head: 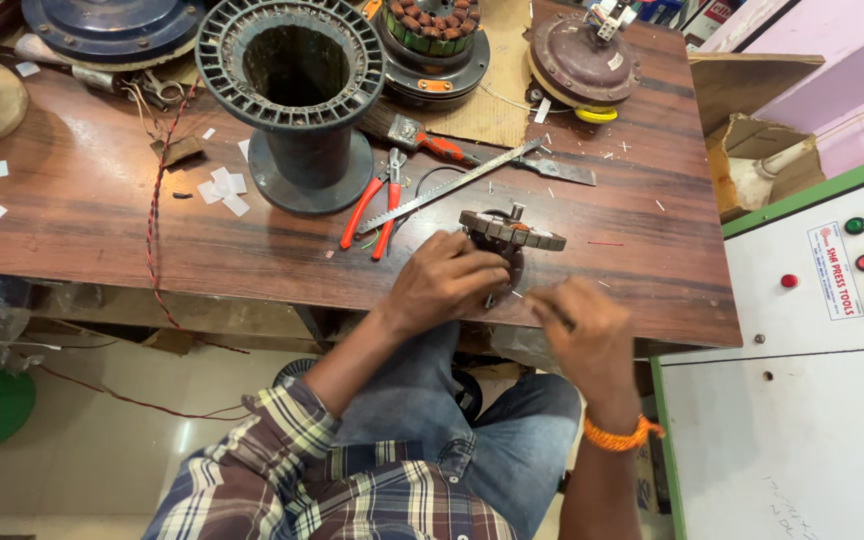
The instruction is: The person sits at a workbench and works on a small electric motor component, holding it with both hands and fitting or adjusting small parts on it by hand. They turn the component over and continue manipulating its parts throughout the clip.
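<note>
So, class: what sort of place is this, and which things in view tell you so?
Probably a fan-motor repair workshop. The left hand holds a stator on a wooden bench, near wound motors, a large wire spool and pliers.

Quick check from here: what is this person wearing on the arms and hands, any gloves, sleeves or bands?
No gloves: both hands are bare. The left hand comes out of a plaid sleeve in white, dark blue and brown checks, rolled up near the elbow. The right hand has an orange thread band tied round the wrist, and the forearm below it is uncovered.
</note>
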